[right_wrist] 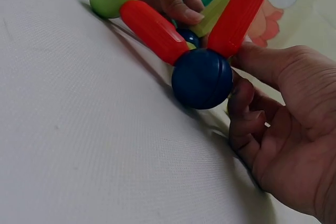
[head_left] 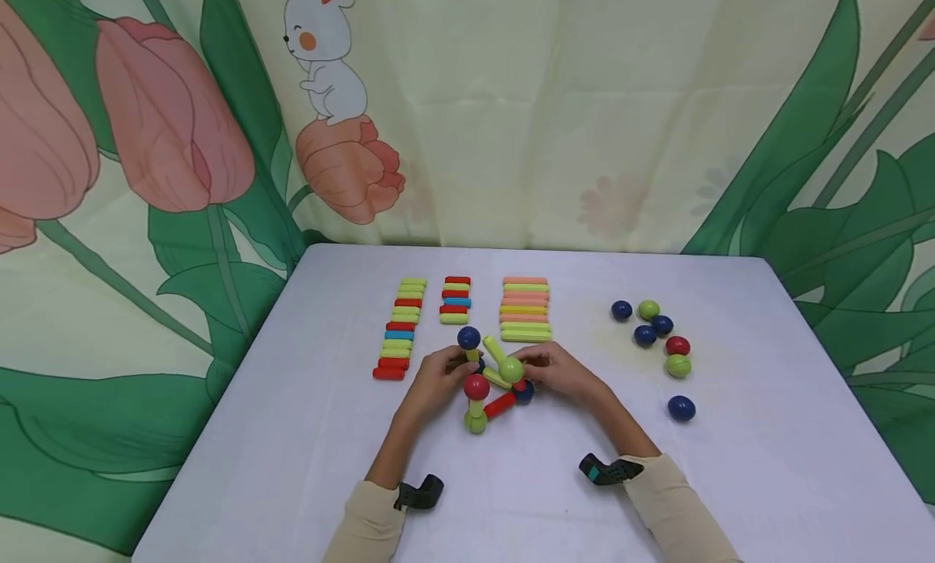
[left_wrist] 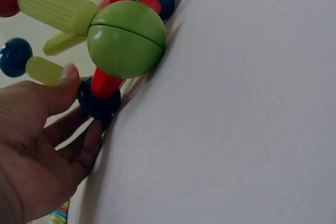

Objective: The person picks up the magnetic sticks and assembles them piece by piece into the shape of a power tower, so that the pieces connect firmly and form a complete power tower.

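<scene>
A frame of magnetic sticks and balls (head_left: 500, 405) stands on the table between my hands. My left hand (head_left: 441, 378) grips its left back corner, a dark blue ball (left_wrist: 98, 100) with a yellow-green stick (left_wrist: 44, 71) rising from it, thumb against that stick. On the other side my right hand (head_left: 558, 371) pinches the frame beside another dark blue ball (right_wrist: 202, 78), where a red stick (right_wrist: 236, 19) slants up to a green ball (head_left: 511, 369). A loose-ended yellow-green stick (head_left: 493, 349) juts from this green ball. At the front left, a red ball (head_left: 476, 387) tops an upright stick.
Behind the frame lie three columns of sticks: a long left column (head_left: 400, 336), a short middle column (head_left: 456, 300) and a wider right column (head_left: 525, 310). Several loose balls (head_left: 645, 335) are scattered at the right, with a dark blue ball (head_left: 682, 408) nearer the front.
</scene>
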Motion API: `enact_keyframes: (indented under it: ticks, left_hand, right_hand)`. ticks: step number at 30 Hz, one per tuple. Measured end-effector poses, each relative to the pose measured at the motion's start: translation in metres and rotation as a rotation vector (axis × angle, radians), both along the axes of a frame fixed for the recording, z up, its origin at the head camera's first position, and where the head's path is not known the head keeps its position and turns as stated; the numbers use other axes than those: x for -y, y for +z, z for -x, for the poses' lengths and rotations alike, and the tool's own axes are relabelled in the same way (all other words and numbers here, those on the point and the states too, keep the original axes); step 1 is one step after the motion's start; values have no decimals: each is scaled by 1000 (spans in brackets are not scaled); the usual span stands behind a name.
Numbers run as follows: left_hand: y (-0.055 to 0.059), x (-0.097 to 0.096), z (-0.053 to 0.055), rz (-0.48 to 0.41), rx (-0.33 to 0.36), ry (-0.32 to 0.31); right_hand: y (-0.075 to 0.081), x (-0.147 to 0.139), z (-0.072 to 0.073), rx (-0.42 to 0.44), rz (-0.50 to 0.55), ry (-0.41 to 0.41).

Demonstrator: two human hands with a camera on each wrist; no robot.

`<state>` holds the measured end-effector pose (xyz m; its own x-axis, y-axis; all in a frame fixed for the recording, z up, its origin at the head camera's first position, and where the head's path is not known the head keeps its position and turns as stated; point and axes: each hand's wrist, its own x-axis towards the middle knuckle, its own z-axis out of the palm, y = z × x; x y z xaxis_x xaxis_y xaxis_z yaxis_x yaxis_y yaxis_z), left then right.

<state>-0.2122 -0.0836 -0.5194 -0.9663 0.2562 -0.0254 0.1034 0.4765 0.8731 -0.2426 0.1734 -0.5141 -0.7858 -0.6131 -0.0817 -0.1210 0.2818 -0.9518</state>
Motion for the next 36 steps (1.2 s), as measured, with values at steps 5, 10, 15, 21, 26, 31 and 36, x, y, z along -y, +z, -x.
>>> enact_keyframes:
  ticks: [5, 10, 15, 21, 26, 31, 36]
  left_hand:
    - [3, -3, -1, 30, -4, 13]
    - [4, -6, -2, 57, -14, 10]
    - [6, -5, -3, 76, -12, -12]
    - [5, -1, -5, 73, 15, -24]
    - [7, -2, -7, 63, 34, 7]
    - [10, -2, -8, 66, 50, 50]
    - [10, 2, -8, 63, 54, 73]
  right_hand:
    - [0, -1, 1, 2, 8, 50]
    - [0, -3, 0, -2, 44, 86]
    - [1, -3, 0, 1, 39, 89]
    - [4, -10, 0, 6, -43, 97]
    - [10, -22, -4, 87, -80, 153]
    - [10, -25, -8, 169, -102, 196]
    - [8, -15, -11, 109, -95, 96]
